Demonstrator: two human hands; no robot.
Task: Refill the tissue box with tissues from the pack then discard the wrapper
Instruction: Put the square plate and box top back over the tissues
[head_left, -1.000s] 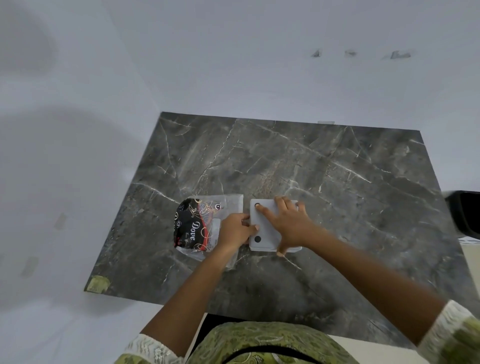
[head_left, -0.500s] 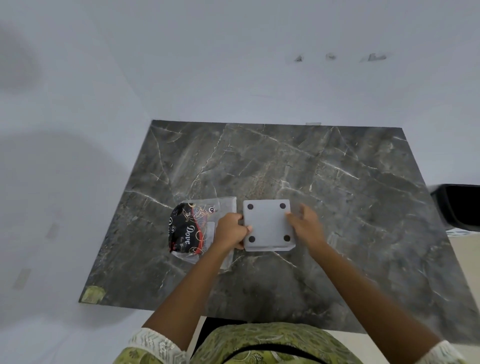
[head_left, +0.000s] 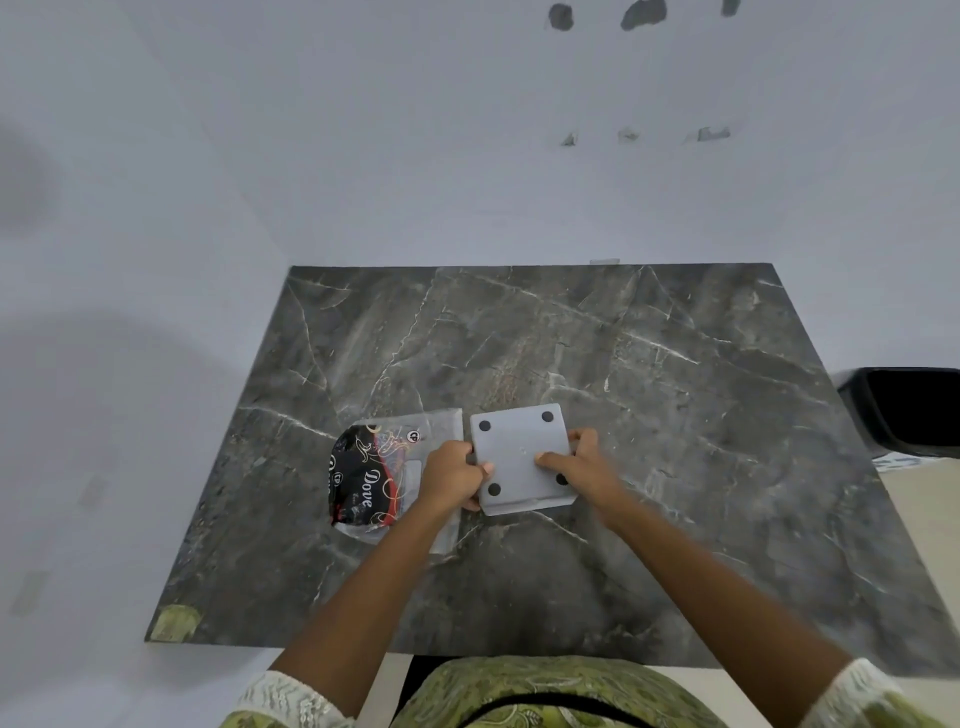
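Dark marble tabletop (head_left: 649, 374): left hand (head_left: 451, 475) and right hand (head_left: 584, 462) grip the upturned grey square tissue box (head_left: 521, 452) by its sides. Opening step, I'd say; next its base must come off, black-printed plastic tissue pack (head_left: 371, 475) waiting unopened just left.

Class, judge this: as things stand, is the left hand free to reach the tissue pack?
Probably not at once: the left hand grips the tissue box, though the tissue pack lies uncovered right beside it.

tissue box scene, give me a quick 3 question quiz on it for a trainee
1. True or false: the tissue box lies with its four dark feet facing up.
2. Which hands grip the box? A) left hand only B) right hand only C) both
3. Fill in: the tissue pack lies to the box's ____.

Key: 1 true; 2 C; 3 left
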